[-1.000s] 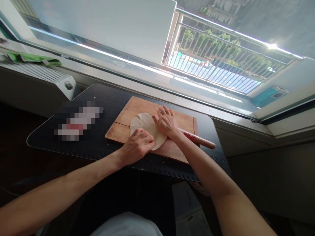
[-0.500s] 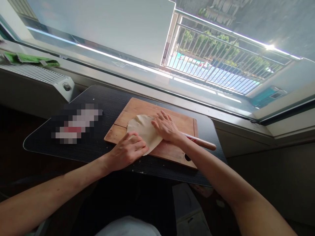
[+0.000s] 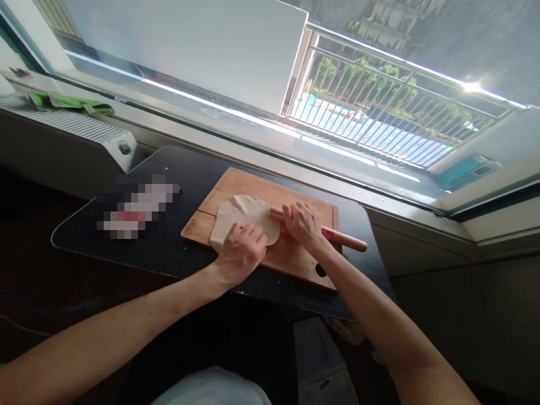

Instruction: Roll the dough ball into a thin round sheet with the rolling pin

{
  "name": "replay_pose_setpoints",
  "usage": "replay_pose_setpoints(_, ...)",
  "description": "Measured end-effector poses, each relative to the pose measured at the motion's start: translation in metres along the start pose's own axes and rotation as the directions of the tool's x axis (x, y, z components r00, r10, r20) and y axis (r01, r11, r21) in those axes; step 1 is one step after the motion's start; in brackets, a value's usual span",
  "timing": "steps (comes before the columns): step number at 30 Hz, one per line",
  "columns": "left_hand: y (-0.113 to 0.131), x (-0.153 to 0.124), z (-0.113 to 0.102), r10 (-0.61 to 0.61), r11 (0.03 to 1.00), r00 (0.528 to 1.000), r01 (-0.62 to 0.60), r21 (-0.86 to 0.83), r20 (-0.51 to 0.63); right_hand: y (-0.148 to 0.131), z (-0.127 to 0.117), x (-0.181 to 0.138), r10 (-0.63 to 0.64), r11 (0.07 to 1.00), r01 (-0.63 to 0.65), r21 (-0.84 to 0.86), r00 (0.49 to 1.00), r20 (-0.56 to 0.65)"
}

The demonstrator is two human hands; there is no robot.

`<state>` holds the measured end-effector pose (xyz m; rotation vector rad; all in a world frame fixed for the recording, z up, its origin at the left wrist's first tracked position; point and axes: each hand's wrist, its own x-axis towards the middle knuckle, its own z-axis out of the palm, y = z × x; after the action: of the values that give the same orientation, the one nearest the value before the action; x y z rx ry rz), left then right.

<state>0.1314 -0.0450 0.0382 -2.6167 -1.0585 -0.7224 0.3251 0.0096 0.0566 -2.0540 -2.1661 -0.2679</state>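
Observation:
A flat, roughly round sheet of dough (image 3: 240,212) lies on the left part of a wooden cutting board (image 3: 304,263). My right hand (image 3: 302,224) is wrapped round a wooden rolling pin (image 3: 346,241), whose left end meets the dough's right edge. The pin slants across the board, and its handle juts past the right side. Over the near right part of the dough is my left hand (image 3: 242,247), its fingers curled in with nothing visible in them. It covers part of the dough's near edge; whether it touches the dough I cannot tell.
The board rests on a black table (image 3: 126,247) with rounded corners. A pixelated item (image 3: 141,208) lies at the table's left. Behind stand a window sill (image 3: 261,149) and a radiator (image 3: 71,126), with a green cloth (image 3: 71,102) on top. Small crumbs dot the table.
My right hand has gone from lying flat on the dough's edge to gripping the rolling pin. My left hand has let go of the dough's near edge and moved right, curled.

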Motion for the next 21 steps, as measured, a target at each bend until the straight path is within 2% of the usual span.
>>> replay_pose_setpoints(2, 0.002, 0.005, 0.005, 0.012, 1.000, 1.000, -0.012, -0.008, 0.023, 0.005, -0.002, -0.011, 0.025, 0.999, -0.024, -0.022, 0.999, 0.041)
replay_pose_setpoints(5, 0.002, 0.005, 0.006, 0.127, 0.989, 0.992, -0.125, -0.082, 0.014, 0.005, -0.012, -0.018, 0.058, 0.998, -0.059, 0.002, 0.994, 0.092)
replay_pose_setpoints(8, 0.003, -0.004, 0.002, 0.241, 0.962, 0.970, -0.239, -0.130, 0.004, -0.006, -0.019, -0.029, -0.020, 0.999, 0.015, 0.039, 0.991, 0.130)
replay_pose_setpoints(10, 0.003, -0.012, -0.001, 0.249, 0.960, 0.968, -0.246, -0.133, 0.005, -0.016, -0.018, -0.037, -0.090, 0.995, 0.084, 0.053, 0.986, 0.138)
replay_pose_setpoints(12, 0.003, -0.018, -0.003, 0.232, 0.964, 0.973, -0.230, -0.132, 0.000, -0.023, -0.012, -0.036, -0.114, 0.991, 0.109, 0.074, 0.991, 0.070)
replay_pose_setpoints(15, 0.001, -0.020, -0.006, 0.237, 0.962, 0.971, -0.238, -0.131, -0.025, -0.023, -0.002, -0.015, -0.019, 0.993, 0.025, 0.118, 0.999, -0.051)
replay_pose_setpoints(18, -0.002, -0.017, -0.009, 0.248, 0.957, 0.966, -0.255, -0.137, -0.066, -0.018, 0.003, -0.001, 0.115, 0.982, -0.114, 0.153, 0.993, -0.001)
replay_pose_setpoints(19, -0.003, -0.016, -0.010, 0.240, 0.958, 0.967, -0.250, -0.141, -0.081, -0.018, 0.003, -0.004, 0.110, 0.981, -0.113, 0.161, 0.994, 0.023)
replay_pose_setpoints(21, -0.005, -0.016, -0.012, 0.217, 0.962, 0.970, -0.231, -0.146, -0.108, -0.021, 0.004, -0.016, 0.000, 0.985, -0.006, 0.171, 0.999, 0.036)
